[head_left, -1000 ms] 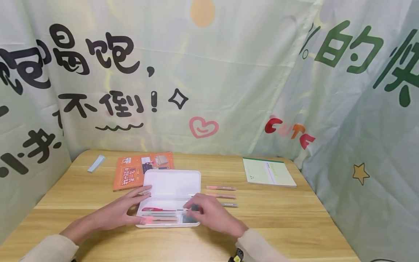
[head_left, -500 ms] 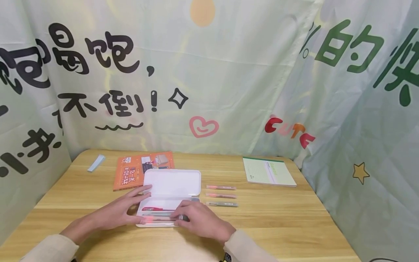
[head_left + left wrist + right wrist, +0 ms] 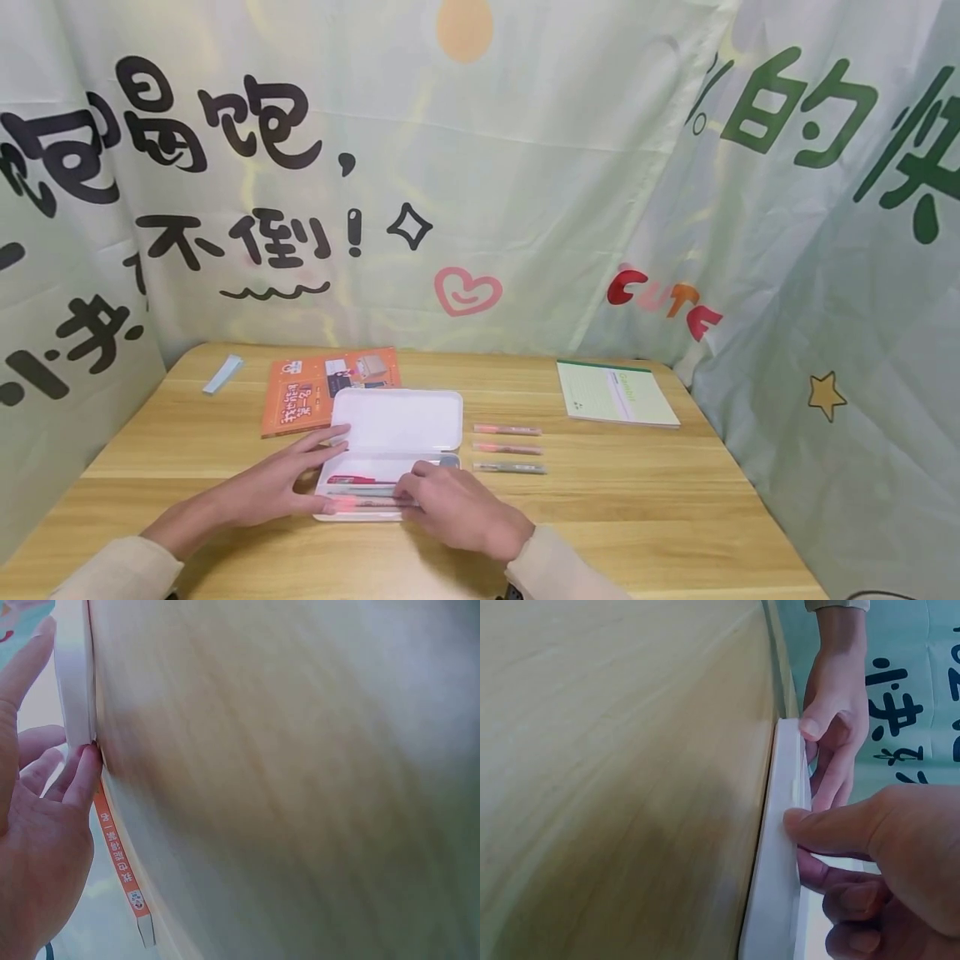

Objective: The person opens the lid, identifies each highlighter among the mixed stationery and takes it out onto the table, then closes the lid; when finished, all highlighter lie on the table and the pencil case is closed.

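An open white pencil case [image 3: 397,421] lies on the table, its lid folded back. Inside are a red pen [image 3: 351,480], a pale greyish pen [image 3: 363,491] and a pink pen [image 3: 367,502]. My left hand [image 3: 281,479] holds the case's left end, thumb at the front corner and fingers along the side; in the left wrist view its fingertips [image 3: 84,769] touch the white edge. My right hand [image 3: 457,504] reaches into the right part of the case, pinching at the right end of a pen. In the right wrist view its thumb [image 3: 832,827] lies over the front wall.
Three pens lie in a row right of the case, the middle one a pink pen [image 3: 508,448]. An orange book [image 3: 300,396] lies behind the case, partly under its lid. A pale green notebook [image 3: 617,396] is at back right, a light blue strip [image 3: 222,374] at back left.
My right hand has moved left from the case's right end onto the pens' ends, uncovering the three pens on the table. The left hand stays on the case.
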### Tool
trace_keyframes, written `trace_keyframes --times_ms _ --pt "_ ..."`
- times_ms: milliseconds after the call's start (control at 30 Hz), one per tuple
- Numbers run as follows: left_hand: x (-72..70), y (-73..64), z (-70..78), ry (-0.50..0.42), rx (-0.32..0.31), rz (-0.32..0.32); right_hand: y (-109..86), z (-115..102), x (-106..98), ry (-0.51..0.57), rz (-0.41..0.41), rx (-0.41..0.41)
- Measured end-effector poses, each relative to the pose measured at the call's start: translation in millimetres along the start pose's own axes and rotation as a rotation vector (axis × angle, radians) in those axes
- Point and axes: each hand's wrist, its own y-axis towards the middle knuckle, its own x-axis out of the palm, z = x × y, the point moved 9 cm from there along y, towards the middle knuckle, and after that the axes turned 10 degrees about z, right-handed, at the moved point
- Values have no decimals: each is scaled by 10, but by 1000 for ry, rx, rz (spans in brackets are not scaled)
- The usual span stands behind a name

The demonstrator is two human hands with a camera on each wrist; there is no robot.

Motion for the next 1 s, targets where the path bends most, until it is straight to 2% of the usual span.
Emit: trace_keyframes --times_ms 100,300,567,767,1000 --pt "3 1 -1 7 2 1 8 -26 -19 -46 -10 18" --pt "-24 -6 30 17 25 18 30 -86 -31 -143 22 -9" --pt "-2 -3 18 -5 8 0 7 -12 43 43 -24 51" --pt "8 -7 33 0 35 8 -13 36 19 102 38 64" --pt "-3 -8 31 8 29 13 -23 130 -69 126 130 76"
